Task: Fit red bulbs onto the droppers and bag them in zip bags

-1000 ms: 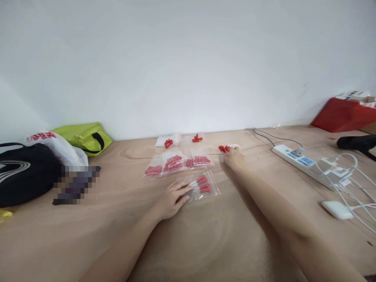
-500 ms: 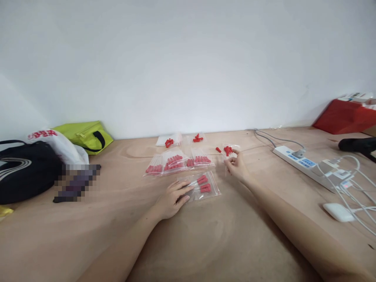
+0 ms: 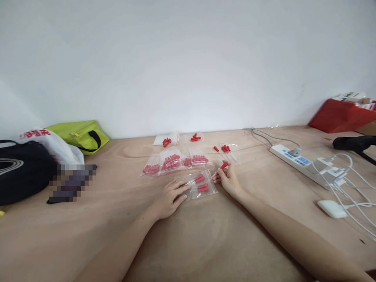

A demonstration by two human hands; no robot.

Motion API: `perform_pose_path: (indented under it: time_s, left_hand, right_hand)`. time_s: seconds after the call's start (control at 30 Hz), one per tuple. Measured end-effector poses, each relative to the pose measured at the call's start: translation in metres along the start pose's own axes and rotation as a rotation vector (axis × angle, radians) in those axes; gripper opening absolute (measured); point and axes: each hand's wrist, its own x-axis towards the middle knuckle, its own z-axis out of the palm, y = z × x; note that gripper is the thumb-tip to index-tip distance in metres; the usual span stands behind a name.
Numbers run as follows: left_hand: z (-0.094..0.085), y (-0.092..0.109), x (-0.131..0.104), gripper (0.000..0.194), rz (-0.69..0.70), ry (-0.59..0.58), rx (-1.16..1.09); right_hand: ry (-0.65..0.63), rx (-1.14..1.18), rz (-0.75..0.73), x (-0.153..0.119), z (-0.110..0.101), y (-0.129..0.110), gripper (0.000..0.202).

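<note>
My left hand lies with fingers stretched over the left end of a clear zip bag, pressing it to the table. Inside that bag are several droppers with red rubber bulbs and clear stems. Just right of the bag, my right hand is closed on one dropper, its red bulb pointing up and away. Beyond this hand, a few more droppers lie on another clear bag, and a single one rests to their left.
Filled dropper bags lie overlapping behind my left hand. Farther back are loose red bulbs on a stack of bags and more bulbs. A power strip with cables is at right. Bags, including a green one, stand at left.
My right hand has come nearer, away from the loose droppers, with one dropper in its fingers. My left hand stays on the zip bag. The view has shifted slightly.
</note>
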Motion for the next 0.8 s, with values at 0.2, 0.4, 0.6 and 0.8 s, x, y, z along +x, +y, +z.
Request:
perform_pose_path:
  time_s: [0.2, 0.4, 0.6, 0.8]
  left_hand:
    - [0.001, 0.0, 0.0, 0.036, 0.005, 0.011, -0.002]
    - [0.001, -0.002, -0.001, 0.036, 0.007, 0.004, 0.006]
    - [-0.001, 0.001, 0.0, 0.038, 0.005, 0.001, 0.003]
    - [-0.001, 0.001, 0.0, 0.037, 0.009, 0.004, -0.003]
  right_hand:
    - [0.043, 0.065, 0.026, -0.004, -0.002, -0.003, 0.052]
    - [0.007, 0.0, 0.159, -0.006, 0.0, -0.002, 0.035]
    - [-0.213, -0.226, 0.127, -0.009, -0.002, 0.005, 0.033]
    - [-0.361, -0.298, 0.071, -0.007, 0.001, 0.009, 0.029]
